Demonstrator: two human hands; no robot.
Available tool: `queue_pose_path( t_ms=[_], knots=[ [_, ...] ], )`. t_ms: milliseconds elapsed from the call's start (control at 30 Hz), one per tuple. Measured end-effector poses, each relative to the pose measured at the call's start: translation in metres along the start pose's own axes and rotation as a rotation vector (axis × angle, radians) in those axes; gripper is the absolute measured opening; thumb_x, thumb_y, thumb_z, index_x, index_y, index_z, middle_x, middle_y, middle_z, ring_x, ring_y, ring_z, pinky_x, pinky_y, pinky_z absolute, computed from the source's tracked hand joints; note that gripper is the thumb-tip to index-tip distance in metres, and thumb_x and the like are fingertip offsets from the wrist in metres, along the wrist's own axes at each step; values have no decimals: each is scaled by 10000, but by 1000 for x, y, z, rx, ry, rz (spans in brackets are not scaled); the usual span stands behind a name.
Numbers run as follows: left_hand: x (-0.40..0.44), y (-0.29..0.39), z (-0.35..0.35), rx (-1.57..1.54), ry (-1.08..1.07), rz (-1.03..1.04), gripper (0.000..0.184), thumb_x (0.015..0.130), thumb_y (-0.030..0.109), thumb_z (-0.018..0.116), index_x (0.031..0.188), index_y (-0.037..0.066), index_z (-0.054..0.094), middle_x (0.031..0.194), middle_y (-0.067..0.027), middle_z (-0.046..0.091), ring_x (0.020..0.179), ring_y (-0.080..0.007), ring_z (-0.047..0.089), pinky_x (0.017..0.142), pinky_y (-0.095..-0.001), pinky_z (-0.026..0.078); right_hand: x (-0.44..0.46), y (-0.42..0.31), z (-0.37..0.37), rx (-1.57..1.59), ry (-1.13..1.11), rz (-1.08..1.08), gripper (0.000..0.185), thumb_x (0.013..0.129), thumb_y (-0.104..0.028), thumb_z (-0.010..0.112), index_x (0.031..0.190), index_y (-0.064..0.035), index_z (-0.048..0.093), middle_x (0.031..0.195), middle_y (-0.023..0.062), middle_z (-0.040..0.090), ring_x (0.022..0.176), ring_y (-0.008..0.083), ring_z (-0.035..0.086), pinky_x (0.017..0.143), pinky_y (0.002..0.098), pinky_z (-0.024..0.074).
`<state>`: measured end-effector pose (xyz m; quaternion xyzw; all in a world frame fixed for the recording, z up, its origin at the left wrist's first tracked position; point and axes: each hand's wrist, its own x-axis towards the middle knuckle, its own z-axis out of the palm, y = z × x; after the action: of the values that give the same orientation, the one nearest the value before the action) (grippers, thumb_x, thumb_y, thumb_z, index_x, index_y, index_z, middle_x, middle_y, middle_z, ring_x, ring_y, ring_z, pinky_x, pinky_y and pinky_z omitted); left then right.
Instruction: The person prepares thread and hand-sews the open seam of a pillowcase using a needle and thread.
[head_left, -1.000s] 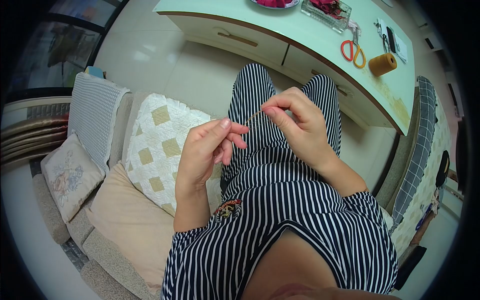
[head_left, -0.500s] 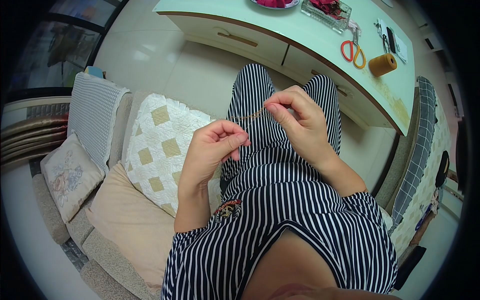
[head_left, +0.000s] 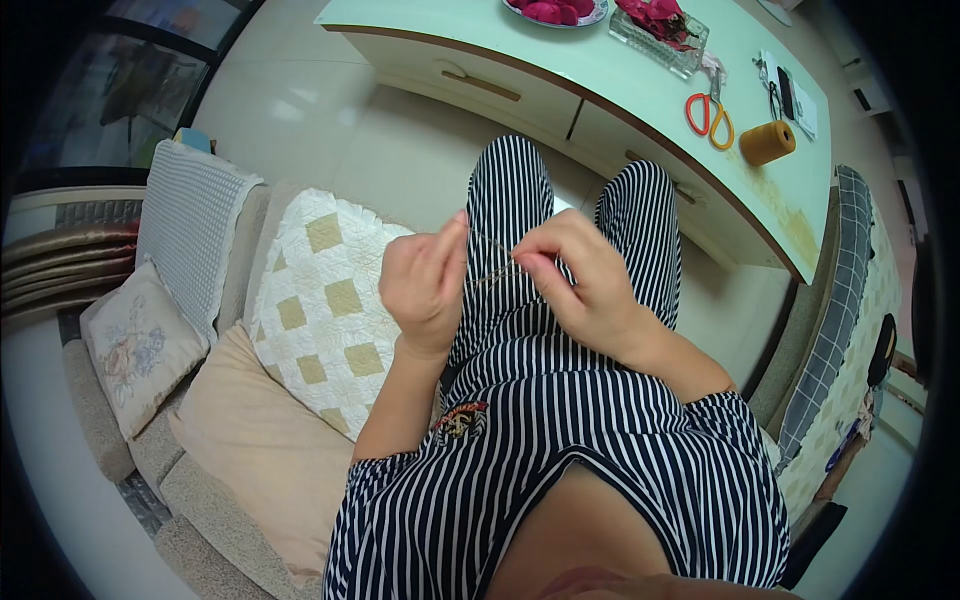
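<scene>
A thin brown thread (head_left: 492, 277) runs in fine strands between my two hands, above the striped trousers. My right hand (head_left: 575, 275) pinches it between thumb and index finger. My left hand (head_left: 426, 285) is closed, its back turned up, with one strand reaching its raised fingertips. The ends of the thread are too fine to make out. On the table lie scissors (head_left: 711, 121) with one red and one orange handle, beside a spool of mustard-brown thread (head_left: 768, 143).
The pale green table (head_left: 560, 55) also bears a plate (head_left: 590, 17) of pink petals, a glass tray (head_left: 660, 45) with dark pink flowers, and small black items (head_left: 787, 95). A sofa with a quilted cover (head_left: 325, 290) and cushions (head_left: 140, 340) is at the left.
My left hand has turned over and risen, drawing a strand up with its fingertips. My right hand has moved a little down and left, still pinching the thread. The view has shifted slightly.
</scene>
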<state>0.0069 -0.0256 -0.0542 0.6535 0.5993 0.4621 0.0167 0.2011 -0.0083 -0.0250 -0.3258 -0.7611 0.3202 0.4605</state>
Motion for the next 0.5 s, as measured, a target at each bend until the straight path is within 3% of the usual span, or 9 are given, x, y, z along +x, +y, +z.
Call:
queue_pose_path(
  t_ms=[67, 100, 200, 433, 500],
  knots=[
    [-6, -8, 10, -100, -5, 189, 157, 850, -12, 816, 996, 27, 774, 835, -56, 583, 761, -161, 569, 646, -283, 461, 3, 0, -4, -23, 39, 1, 132, 916, 21, 692, 1031, 14, 627, 923, 129, 642, 832, 289, 625, 727, 370, 521],
    [-10, -9, 10, -62, -36, 174, 187, 829, 9, 840, 997, 41, 762, 909, -75, 592, 830, -194, 580, 684, -300, 477, 3, 0, -4, -47, 54, -7, 136, 918, 18, 693, 1034, 14, 623, 923, 129, 642, 827, 288, 623, 724, 370, 519],
    [-13, -6, 13, -72, -36, 102, 200, 821, 62, 840, 997, 61, 746, 902, -54, 617, 832, -232, 581, 753, -359, 445, 4, 1, -4, -79, 83, -17, 129, 919, 14, 699, 1024, 17, 625, 922, 130, 643, 822, 284, 622, 716, 364, 517],
    [-8, 0, 13, -37, -44, 59, 169, 862, 60, 799, 1018, 61, 734, 946, -73, 629, 861, -240, 597, 797, -362, 444, 6, 0, -13, -134, 151, 63, 122, 906, 32, 702, 1017, -2, 662, 915, 118, 641, 767, 244, 622, 668, 339, 515],
    [-9, 1, 10, -79, -101, -3, 144, 889, 13, 780, 1025, 39, 741, 987, -87, 606, 897, -214, 595, 798, -323, 498, 7, 1, -18, -162, 184, 63, 127, 908, 41, 695, 1022, -6, 664, 912, 112, 638, 760, 233, 623, 666, 325, 513]
  ],
)
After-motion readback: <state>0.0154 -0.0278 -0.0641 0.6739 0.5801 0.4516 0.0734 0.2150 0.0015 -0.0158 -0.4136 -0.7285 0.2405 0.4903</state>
